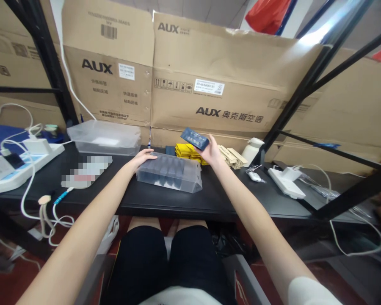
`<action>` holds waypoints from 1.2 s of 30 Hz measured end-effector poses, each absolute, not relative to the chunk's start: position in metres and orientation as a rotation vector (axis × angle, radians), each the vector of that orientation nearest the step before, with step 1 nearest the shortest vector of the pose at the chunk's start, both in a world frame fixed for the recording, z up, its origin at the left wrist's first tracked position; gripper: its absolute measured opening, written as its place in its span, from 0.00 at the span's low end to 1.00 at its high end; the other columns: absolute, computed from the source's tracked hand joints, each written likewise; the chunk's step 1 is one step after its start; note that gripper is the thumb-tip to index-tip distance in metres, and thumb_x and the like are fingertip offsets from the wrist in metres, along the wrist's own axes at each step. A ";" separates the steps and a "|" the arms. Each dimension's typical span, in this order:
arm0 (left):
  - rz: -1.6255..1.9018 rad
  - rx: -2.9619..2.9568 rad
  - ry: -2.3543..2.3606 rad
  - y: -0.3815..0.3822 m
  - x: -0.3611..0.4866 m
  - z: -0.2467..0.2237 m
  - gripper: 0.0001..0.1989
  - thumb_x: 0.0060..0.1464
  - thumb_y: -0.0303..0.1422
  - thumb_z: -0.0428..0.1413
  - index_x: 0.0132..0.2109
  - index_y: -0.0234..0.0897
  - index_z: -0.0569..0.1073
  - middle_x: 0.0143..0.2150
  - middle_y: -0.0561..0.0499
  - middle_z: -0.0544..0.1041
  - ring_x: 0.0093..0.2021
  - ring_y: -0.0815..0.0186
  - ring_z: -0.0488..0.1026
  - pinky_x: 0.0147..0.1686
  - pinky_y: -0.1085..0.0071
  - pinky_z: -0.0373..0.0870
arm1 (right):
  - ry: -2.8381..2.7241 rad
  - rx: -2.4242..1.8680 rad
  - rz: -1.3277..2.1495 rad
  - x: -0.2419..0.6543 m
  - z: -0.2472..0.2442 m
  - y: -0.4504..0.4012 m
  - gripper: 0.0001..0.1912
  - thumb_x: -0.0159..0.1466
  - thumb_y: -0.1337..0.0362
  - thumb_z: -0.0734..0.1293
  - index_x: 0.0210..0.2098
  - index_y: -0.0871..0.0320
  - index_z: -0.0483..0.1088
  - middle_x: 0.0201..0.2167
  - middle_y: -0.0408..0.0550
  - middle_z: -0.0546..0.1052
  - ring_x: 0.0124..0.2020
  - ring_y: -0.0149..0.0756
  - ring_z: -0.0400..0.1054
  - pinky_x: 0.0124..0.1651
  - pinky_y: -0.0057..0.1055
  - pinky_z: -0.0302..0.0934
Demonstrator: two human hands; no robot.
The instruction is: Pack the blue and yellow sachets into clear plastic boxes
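Observation:
My right hand [212, 151] holds up a small dark blue box [195, 139] with pale print, its fingers wrapped round the right end. Below it lie several yellow packets [188, 151] and, further right, a few cream packets [233, 157]. On the table's front half rests a translucent plastic box [192, 171] with dark items in a row inside its left and middle part. My left hand [145, 157] lies on that box's back left corner, fingers stretched over the edge. What the thumb does is hidden.
A larger clear plastic bin [106, 137] stands at the back left. Near it lie a blurred-out phone [87, 171] on a cable and a white power strip [25, 167]. To the right are a cream bottle [253, 151] and another power strip [285, 183]. Cardboard [235, 63] and black posts close off the back.

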State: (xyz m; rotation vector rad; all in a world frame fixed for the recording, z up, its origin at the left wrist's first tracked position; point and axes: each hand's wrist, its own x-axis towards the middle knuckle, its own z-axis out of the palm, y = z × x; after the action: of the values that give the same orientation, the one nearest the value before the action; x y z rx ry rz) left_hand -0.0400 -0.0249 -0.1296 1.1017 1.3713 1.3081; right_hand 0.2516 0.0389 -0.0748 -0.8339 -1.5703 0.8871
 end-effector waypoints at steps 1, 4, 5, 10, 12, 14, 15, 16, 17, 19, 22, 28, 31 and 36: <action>1.318 1.101 1.385 -0.025 -0.039 -0.129 0.27 0.31 0.29 0.70 0.44 0.40 0.76 0.39 0.46 0.82 0.41 0.52 0.80 0.38 0.64 0.76 | -1.531 -0.826 0.991 0.264 -0.080 0.032 0.16 0.63 0.50 0.58 0.38 0.54 0.69 0.39 0.47 0.78 0.46 0.41 0.72 0.42 0.37 0.72; 1.342 1.108 1.417 -0.028 -0.038 -0.129 0.25 0.34 0.28 0.70 0.44 0.39 0.77 0.37 0.48 0.81 0.39 0.54 0.80 0.38 0.65 0.76 | -1.278 -0.839 1.284 0.290 -0.099 0.015 0.09 0.55 0.57 0.69 0.34 0.52 0.69 0.36 0.42 0.78 0.43 0.36 0.73 0.37 0.29 0.72; 1.349 1.112 1.425 -0.029 -0.037 -0.129 0.24 0.36 0.27 0.69 0.45 0.39 0.77 0.37 0.48 0.81 0.39 0.55 0.80 0.38 0.65 0.76 | -1.245 -0.855 1.304 0.296 -0.105 0.011 0.10 0.52 0.61 0.71 0.34 0.52 0.69 0.35 0.41 0.77 0.40 0.35 0.73 0.35 0.28 0.72; 1.384 1.126 1.474 -0.030 -0.034 -0.129 0.17 0.52 0.28 0.63 0.50 0.33 0.74 0.42 0.47 0.80 0.38 0.63 0.78 0.40 0.62 0.76 | -1.175 -0.965 1.239 0.315 -0.115 0.005 0.12 0.47 0.68 0.70 0.32 0.55 0.70 0.29 0.40 0.73 0.30 0.32 0.69 0.22 0.23 0.68; 1.398 1.128 1.494 -0.031 -0.033 -0.129 0.15 0.54 0.29 0.61 0.49 0.33 0.74 0.42 0.47 0.79 0.38 0.63 0.78 0.40 0.62 0.76 | -1.148 -1.004 1.188 0.321 -0.114 0.006 0.10 0.47 0.67 0.69 0.30 0.56 0.69 0.28 0.40 0.72 0.30 0.31 0.68 0.21 0.23 0.68; 1.406 1.130 1.507 -0.031 -0.033 -0.130 0.15 0.53 0.28 0.62 0.49 0.33 0.74 0.41 0.48 0.79 0.37 0.63 0.78 0.40 0.62 0.75 | -1.129 -1.047 1.134 0.324 -0.113 0.007 0.10 0.47 0.67 0.69 0.30 0.56 0.69 0.28 0.40 0.71 0.30 0.31 0.67 0.22 0.23 0.68; 1.408 1.132 1.510 -0.031 -0.033 -0.130 0.16 0.51 0.28 0.63 0.48 0.33 0.74 0.40 0.48 0.79 0.37 0.63 0.78 0.40 0.62 0.75 | -1.120 -1.073 1.105 0.324 -0.114 0.008 0.10 0.47 0.68 0.69 0.29 0.55 0.68 0.28 0.40 0.71 0.30 0.31 0.67 0.21 0.23 0.68; 1.409 1.135 1.512 -0.031 -0.033 -0.131 0.16 0.50 0.28 0.63 0.48 0.34 0.74 0.39 0.49 0.80 0.36 0.62 0.78 0.40 0.62 0.75 | -1.111 -1.100 1.077 0.324 -0.114 0.007 0.10 0.46 0.68 0.69 0.29 0.55 0.68 0.27 0.40 0.70 0.29 0.31 0.67 0.21 0.23 0.68; 1.411 1.138 1.512 -0.031 -0.033 -0.131 0.16 0.49 0.28 0.64 0.47 0.34 0.75 0.38 0.49 0.80 0.36 0.62 0.78 0.40 0.63 0.75 | -1.104 -1.128 1.053 0.324 -0.115 0.007 0.11 0.46 0.69 0.69 0.30 0.55 0.67 0.27 0.40 0.70 0.29 0.31 0.66 0.20 0.22 0.68; 1.417 1.144 1.510 -0.030 -0.034 -0.132 0.16 0.48 0.28 0.64 0.46 0.35 0.75 0.38 0.49 0.80 0.37 0.61 0.78 0.41 0.63 0.75 | -1.104 -1.180 1.035 0.322 -0.117 0.004 0.13 0.45 0.70 0.70 0.30 0.54 0.67 0.26 0.40 0.69 0.28 0.31 0.66 0.18 0.22 0.67; 1.427 1.148 1.498 -0.029 -0.034 -0.133 0.16 0.47 0.28 0.64 0.45 0.34 0.75 0.40 0.48 0.80 0.38 0.61 0.78 0.41 0.62 0.74 | -1.135 -1.228 1.087 0.319 -0.118 0.001 0.14 0.44 0.72 0.71 0.29 0.55 0.67 0.25 0.41 0.70 0.27 0.32 0.66 0.19 0.24 0.67; 1.436 1.138 1.480 -0.027 -0.036 -0.134 0.19 0.39 0.28 0.66 0.42 0.36 0.75 0.37 0.50 0.80 0.38 0.59 0.78 0.40 0.64 0.74 | -1.061 -1.199 1.208 0.323 -0.114 0.003 0.08 0.49 0.69 0.68 0.29 0.55 0.66 0.27 0.41 0.71 0.29 0.32 0.67 0.24 0.25 0.69; 1.444 1.133 1.481 -0.026 -0.037 -0.135 0.19 0.35 0.30 0.66 0.40 0.38 0.76 0.37 0.50 0.79 0.39 0.57 0.78 0.38 0.66 0.74 | -1.026 -1.166 1.283 0.327 -0.112 0.006 0.05 0.52 0.68 0.66 0.28 0.54 0.65 0.25 0.41 0.71 0.28 0.30 0.68 0.26 0.23 0.69; 1.455 1.136 1.479 -0.026 -0.037 -0.137 0.19 0.34 0.30 0.66 0.39 0.39 0.76 0.39 0.49 0.80 0.40 0.56 0.78 0.38 0.66 0.74 | -1.107 -1.114 1.440 0.325 -0.114 0.003 0.07 0.53 0.72 0.67 0.31 0.55 0.68 0.28 0.41 0.76 0.30 0.30 0.71 0.33 0.27 0.72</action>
State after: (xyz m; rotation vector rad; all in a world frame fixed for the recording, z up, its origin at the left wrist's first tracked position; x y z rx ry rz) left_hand -0.0370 -0.0257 -0.1365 1.1358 1.4792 1.4550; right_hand 0.3252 0.0032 -0.1141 -1.1139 -1.1065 1.4403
